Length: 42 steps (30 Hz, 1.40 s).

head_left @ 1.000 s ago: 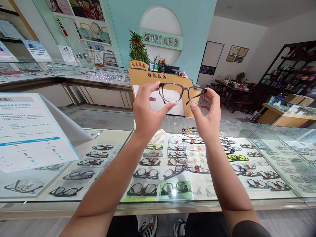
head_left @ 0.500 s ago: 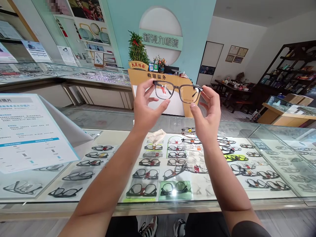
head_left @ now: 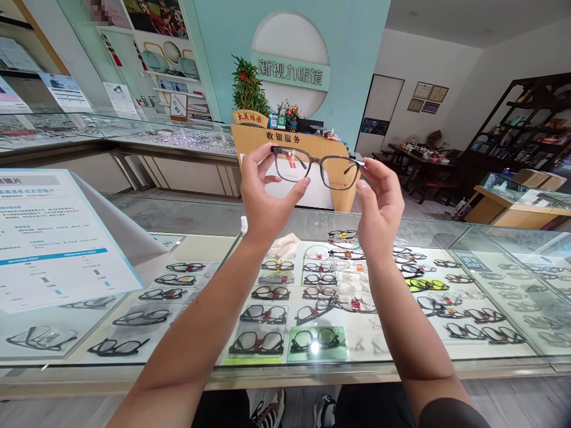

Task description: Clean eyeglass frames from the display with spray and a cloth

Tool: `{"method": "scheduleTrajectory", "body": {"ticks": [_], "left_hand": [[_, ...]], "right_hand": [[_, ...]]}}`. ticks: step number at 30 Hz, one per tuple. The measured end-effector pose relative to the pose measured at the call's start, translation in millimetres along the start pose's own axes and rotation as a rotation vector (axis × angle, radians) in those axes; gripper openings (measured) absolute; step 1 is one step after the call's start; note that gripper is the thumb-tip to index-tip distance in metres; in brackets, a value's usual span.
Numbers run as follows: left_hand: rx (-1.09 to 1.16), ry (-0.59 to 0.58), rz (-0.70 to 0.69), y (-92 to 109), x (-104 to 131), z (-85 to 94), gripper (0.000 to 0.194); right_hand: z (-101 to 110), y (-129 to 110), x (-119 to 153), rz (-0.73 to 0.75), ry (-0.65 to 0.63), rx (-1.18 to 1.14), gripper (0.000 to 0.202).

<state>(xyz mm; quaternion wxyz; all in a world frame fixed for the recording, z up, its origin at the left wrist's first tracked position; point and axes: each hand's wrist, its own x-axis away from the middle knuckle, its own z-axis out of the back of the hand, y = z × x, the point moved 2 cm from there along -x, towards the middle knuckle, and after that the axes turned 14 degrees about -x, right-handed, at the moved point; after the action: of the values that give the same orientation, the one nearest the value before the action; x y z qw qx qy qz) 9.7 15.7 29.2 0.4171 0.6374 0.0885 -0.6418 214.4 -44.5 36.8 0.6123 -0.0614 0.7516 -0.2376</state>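
I hold a pair of grey-framed glasses (head_left: pixel 316 169) up at arm's length above a glass display counter (head_left: pixel 285 371). My left hand (head_left: pixel 263 199) pinches the left end of the frame between thumb and fingers. My right hand (head_left: pixel 379 205) grips the right end at the hinge. The lenses are clear and face me, with the frame slightly tilted down to the right. Under the counter glass lie several rows of glasses (head_left: pixel 267 312) on white and green cards.
A printed notice stand (head_left: pixel 53 238) leans on the counter at left. A folded cloth (head_left: pixel 285 245) lies on the glass behind my left wrist. Beyond stand a wooden cashier desk (head_left: pixel 254 139) with plants, more glass cases at left and right, and dark shelving (head_left: pixel 530 125).
Both hands have shifted the glasses a little to the left and slightly up. The temple arm that hung folded near my right hand no longer shows below the frame.
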Motion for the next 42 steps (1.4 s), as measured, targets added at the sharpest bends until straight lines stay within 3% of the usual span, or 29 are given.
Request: {"method": "scheduleTrajectory", "body": {"ticks": [7,12,25,31,42], "left_hand": [[-0.047,0.092,-0.059,13.7,9.0,6.0,0.083],[-0.077,0.083,-0.039,14.4,11.2,5.1,0.085],[0.158,0.096,-0.118,-5.3,8.0,-10.3,0.080],[0.113,0.101,-0.129,-3.7,8.9,-9.5,0.079],[-0.029,0.240,-0.218,11.2,14.1,0.2,0.082]], "right_hand": [[3.7,3.8,-6.1,-0.126,0.121,-0.120,0.032],[4.6,4.1,-7.2,-0.105,0.156,-0.132,0.030],[8.6,2.4,-6.6,0.012,0.164,-0.172,0.020],[9.1,1.9,-6.6,0.052,0.176,-0.137,0.018],[11.8,10.0,-8.3,-0.061,0.170,-0.093,0.022]]}}
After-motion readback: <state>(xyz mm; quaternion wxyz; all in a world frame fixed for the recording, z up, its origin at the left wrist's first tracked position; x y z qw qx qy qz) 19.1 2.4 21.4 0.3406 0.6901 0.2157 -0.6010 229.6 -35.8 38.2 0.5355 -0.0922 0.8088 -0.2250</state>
